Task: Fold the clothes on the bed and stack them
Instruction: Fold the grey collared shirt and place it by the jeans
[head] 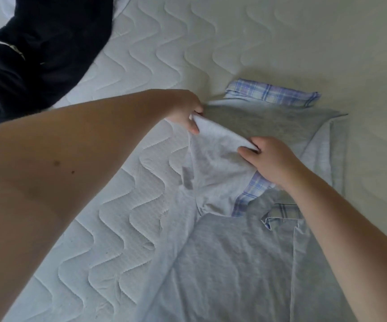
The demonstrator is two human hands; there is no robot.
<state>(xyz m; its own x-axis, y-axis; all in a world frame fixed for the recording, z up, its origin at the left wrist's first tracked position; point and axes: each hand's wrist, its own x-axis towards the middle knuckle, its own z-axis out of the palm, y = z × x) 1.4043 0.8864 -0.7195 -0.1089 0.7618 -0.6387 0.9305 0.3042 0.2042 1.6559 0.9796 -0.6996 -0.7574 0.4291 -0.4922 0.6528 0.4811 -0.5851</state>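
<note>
A light grey shirt [229, 259] with blue plaid trim lies spread on the white quilted bed [122, 205], filling the lower right. My left hand [185, 111] pinches the upper edge of a raised fold of its grey cloth. My right hand [269, 159] grips the same fold a little to the right, thumb and fingers curled round the edge. Between the two hands the cloth is lifted off the bed. A plaid cuff or hem [271, 92] sticks out beyond the hands.
A dark navy garment [36, 49] lies bunched at the bed's top left corner, with a white strip across it. Bare quilted mattress stretches along the back and the right side.
</note>
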